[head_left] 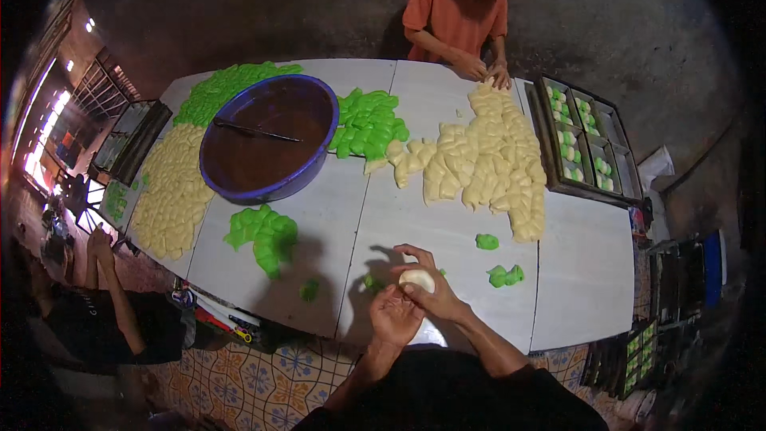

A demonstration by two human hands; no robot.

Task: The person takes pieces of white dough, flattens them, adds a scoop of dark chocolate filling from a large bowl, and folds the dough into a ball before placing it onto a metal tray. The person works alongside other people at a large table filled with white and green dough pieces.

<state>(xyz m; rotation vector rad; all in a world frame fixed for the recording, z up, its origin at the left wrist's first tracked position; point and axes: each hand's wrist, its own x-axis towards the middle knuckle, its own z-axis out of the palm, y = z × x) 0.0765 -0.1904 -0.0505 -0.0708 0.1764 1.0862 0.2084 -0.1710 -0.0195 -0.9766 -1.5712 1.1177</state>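
Note:
A pale cream ball of dough (416, 279) sits in my right hand (440, 300), its thumb and fingers curved around it, above the near middle of the table. Just below and to the left, my left hand (395, 318) is turned palm up, open, close against the right hand. Some of its fingers are hard to make out. Small green dough bits (373, 282) lie on the white tabletop beside my hands. Green dough lumps (506, 275) rest to the right, with another small green piece (487, 241) behind them. A bigger green heap (265, 236) lies to the left.
A blue basin (319, 161) of brown filling, with a stick in it, stands left of centre. Cream dough pieces (483, 156) spread ahead. A divided tray (586, 140) of green-and-cream pieces is at the right. A co-worker in orange (459, 12) handles dough opposite; another person (120, 311) is at left.

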